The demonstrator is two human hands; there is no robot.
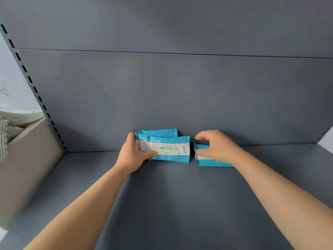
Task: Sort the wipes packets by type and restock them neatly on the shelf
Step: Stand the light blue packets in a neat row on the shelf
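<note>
I am lining up blue wipes packets [169,148] on the shelf [180,204].
My left hand [131,156] is pinching the stack [156,132] at the back; my right hand [216,147] fingers [200,137] are curling over one unplaced packet [201,160], grip unclear.

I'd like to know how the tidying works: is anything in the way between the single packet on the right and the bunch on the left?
Nothing visible. Only bare shelf lies between the single packet under the right hand and the bunch that the left hand holds.
</note>
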